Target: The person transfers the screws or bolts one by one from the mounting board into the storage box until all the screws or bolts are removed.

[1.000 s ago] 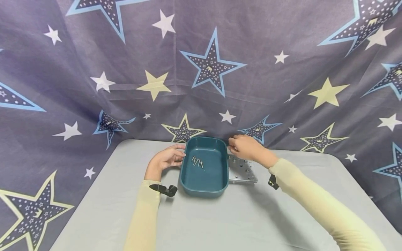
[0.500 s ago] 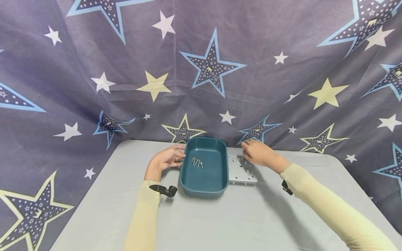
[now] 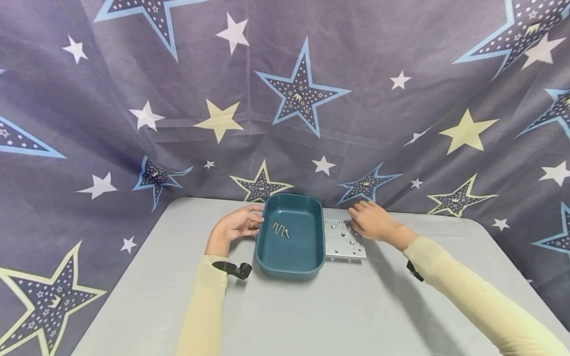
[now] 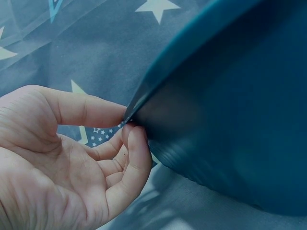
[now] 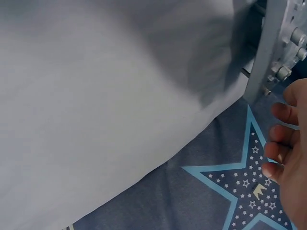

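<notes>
The left hand (image 3: pixel 238 225) pinches the left rim of a teal rectangular tray (image 3: pixel 291 257). The right hand (image 3: pixel 373 221), fingers curled (whether they hold anything, I cannot tell), is at the far right corner of a bolt-studded metal plate (image 3: pixel 343 243), just right of the tray. Slim metal screws (image 3: pixel 286 233) lie inside the tray, on a grey table (image 3: pixel 285 316).

The tray (image 3: pixel 294 254) is teal, the plate (image 3: pixel 339 243) silver, the backdrop (image 3: pixel 285 148) star-printed purple-grey.
</notes>
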Demonstrator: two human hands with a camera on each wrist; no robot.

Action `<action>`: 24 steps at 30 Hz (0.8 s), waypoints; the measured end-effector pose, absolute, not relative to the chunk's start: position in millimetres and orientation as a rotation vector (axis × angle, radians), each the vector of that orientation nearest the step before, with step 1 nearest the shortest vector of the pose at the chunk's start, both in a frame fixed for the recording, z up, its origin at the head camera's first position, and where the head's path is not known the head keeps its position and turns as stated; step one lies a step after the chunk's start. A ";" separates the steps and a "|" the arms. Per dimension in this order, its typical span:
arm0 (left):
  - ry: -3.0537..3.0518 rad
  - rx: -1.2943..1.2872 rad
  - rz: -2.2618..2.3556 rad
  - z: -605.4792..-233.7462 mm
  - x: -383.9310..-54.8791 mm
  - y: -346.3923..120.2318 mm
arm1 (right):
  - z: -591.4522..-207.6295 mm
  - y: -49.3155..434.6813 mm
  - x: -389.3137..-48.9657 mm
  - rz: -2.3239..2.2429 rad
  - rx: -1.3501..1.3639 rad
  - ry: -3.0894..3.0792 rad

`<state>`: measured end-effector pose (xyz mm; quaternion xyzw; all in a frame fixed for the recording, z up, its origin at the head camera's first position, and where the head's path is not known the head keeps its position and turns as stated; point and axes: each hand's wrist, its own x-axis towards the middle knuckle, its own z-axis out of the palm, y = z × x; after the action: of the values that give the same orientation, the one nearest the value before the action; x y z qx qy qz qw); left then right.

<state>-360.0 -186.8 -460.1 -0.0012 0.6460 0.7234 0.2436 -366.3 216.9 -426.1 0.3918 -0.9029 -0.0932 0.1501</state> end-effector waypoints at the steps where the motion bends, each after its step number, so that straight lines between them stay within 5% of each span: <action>1: 1.764 -0.004 1.977 -460.4 -360.3 -186.8 | -426.3 217.5 -366.3 -0.274 1.126 -2.593; 24: 1.748 0.008 1.978 -459.9 -361.0 -187.2 | -429.8 225.6 -368.6 -0.360 1.139 -2.614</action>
<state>-361.0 -187.2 -459.9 0.0028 0.6414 0.7260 0.2482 -368.6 225.6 -429.8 0.3928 -0.9014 -0.1240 0.1333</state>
